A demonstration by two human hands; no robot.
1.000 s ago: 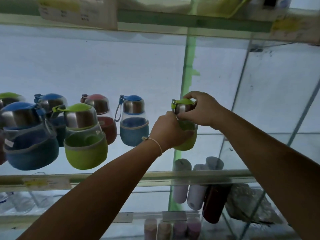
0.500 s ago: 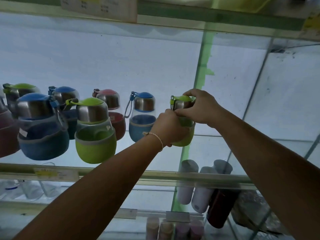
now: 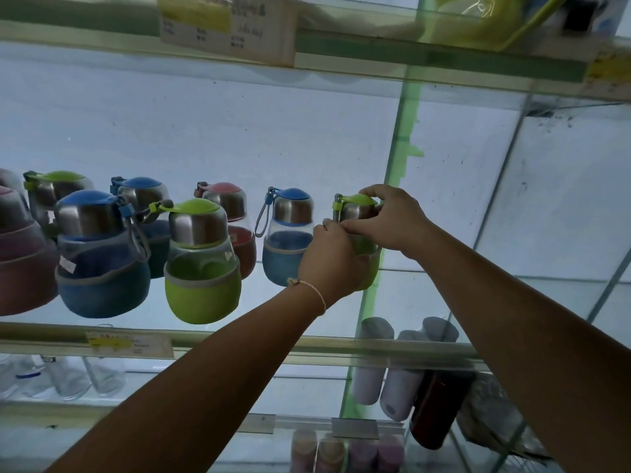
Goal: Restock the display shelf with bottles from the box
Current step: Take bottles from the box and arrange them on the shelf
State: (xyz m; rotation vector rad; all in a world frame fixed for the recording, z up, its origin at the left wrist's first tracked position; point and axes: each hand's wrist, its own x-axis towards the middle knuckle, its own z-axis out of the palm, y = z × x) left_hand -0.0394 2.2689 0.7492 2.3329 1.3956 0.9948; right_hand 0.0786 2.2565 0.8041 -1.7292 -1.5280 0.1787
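Observation:
A small green bottle [image 3: 355,208] with a steel cap and green lid stands at the right end of the back row on the glass display shelf [image 3: 239,341]. My left hand [image 3: 329,259] grips its green-sleeved body from the front. My right hand [image 3: 389,221] holds its steel cap from the right, fingers curled over the lid. To its left stand a blue bottle [image 3: 288,233], a red bottle [image 3: 232,220], another green bottle [image 3: 201,261] and a larger blue bottle [image 3: 99,254]. The box is out of view.
More bottles crowd the shelf's far left [image 3: 20,247]. Right of the held bottle the glass shelf is bare. A price label [image 3: 129,344] hangs on the shelf's front rail. Below lie white tumblers [image 3: 386,367], a dark red flask [image 3: 437,407] and clear glasses [image 3: 68,377]. Another shelf [image 3: 375,59] runs overhead.
The view has shifted, so the bottles sit further right in the frame. Both hands stay on the green bottle, which stands in the same spot beside the blue bottle.

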